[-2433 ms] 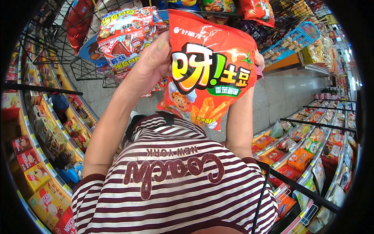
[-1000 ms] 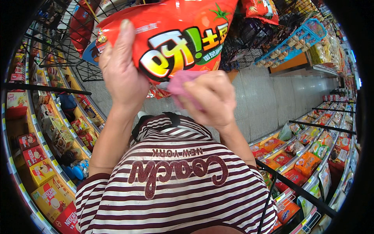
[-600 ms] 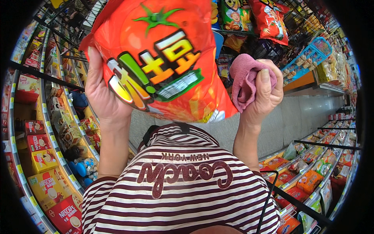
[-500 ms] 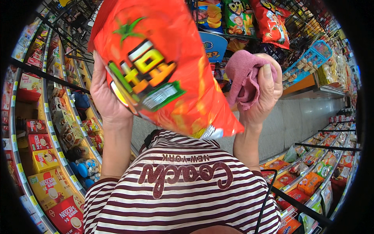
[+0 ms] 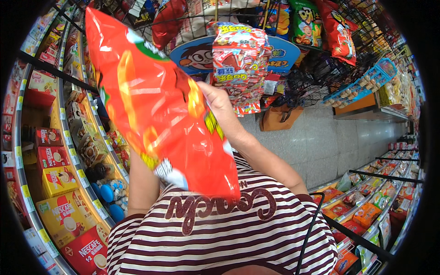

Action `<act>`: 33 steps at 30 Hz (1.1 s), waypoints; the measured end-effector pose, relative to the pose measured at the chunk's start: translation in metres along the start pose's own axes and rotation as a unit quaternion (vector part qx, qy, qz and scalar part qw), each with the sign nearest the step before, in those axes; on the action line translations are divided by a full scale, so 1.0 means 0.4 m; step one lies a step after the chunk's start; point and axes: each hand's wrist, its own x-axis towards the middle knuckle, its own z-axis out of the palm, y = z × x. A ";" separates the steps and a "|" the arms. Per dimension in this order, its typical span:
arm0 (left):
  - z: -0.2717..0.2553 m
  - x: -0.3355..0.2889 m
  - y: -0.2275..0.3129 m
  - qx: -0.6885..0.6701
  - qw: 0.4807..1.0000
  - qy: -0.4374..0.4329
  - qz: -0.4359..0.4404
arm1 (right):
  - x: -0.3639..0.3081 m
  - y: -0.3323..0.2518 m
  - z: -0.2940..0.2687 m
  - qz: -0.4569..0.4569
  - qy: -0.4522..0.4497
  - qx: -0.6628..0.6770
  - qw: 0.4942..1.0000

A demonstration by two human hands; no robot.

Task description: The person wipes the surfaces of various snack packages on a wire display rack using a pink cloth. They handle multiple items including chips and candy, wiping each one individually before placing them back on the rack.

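Boxed goods on left shelves (image 5: 55, 183); hanging snack packs (image 5: 238, 64) ahead; grey tiled floor (image 5: 321, 142).

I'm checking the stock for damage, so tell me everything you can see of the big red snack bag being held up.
The red snack bag is a large glossy foil-like pouch, orange-red with yellow shapes, a green patch near its top and a white label panel near its lower edge. It looks puffed and sealed, with creases but no visible tear. It is held tilted in front of the striped shirt. The right hand grips its right edge. The left hand is hidden behind it, with only the forearm visible below.
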 end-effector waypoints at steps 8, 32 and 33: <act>-0.041 0.015 0.130 0.168 0.941 0.248 0.159 | -0.042 -0.004 -0.004 0.125 -0.014 0.145 0.981; -0.003 -0.041 0.063 0.194 0.975 0.082 0.067 | 0.004 -0.041 0.094 -0.369 0.188 -0.331 0.848; -0.008 -0.042 0.059 0.179 0.978 0.088 0.058 | 0.003 -0.028 0.117 -0.393 0.157 -0.413 0.806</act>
